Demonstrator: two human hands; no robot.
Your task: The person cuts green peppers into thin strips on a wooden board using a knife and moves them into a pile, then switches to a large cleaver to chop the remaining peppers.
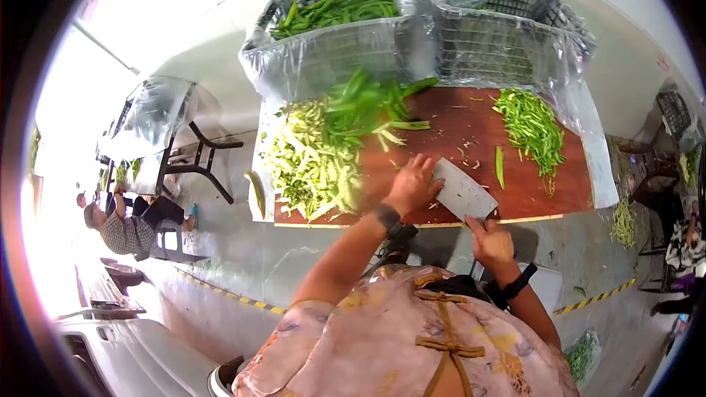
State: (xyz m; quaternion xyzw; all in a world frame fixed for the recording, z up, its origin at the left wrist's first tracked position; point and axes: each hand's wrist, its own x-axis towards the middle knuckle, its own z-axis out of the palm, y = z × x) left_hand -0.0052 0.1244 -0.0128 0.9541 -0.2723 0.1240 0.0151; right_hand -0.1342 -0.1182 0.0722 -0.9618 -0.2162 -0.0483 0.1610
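- the cleaver is sitting low on the cutting board, lower centre of frame, close to the board's front edge
- the right hand is clenching the cleaver's handle, just below that edge
- the left hand is lying open, palm down on the board, fingertips touching the blade's left side; it's grasping nothing I can see
- step, my read: a pause between cuts, since nothing is lying under the blade
- next move is likely calling for whole pods dragged from the heap to the blade, with the left fingers curling back from the edge
- counting on the board:
  - one heap of whole pods, upper centre
  - one pale sliced heap, left
  - one greener sliced heap, upper right
  - one loose pod, right of the blade
- two plastic-lined crates are standing behind the board:
  - the left crate is holding pods
  - the right crate is looking empty
- one other person is sitting at far left
- some pods are lying on the floor at right
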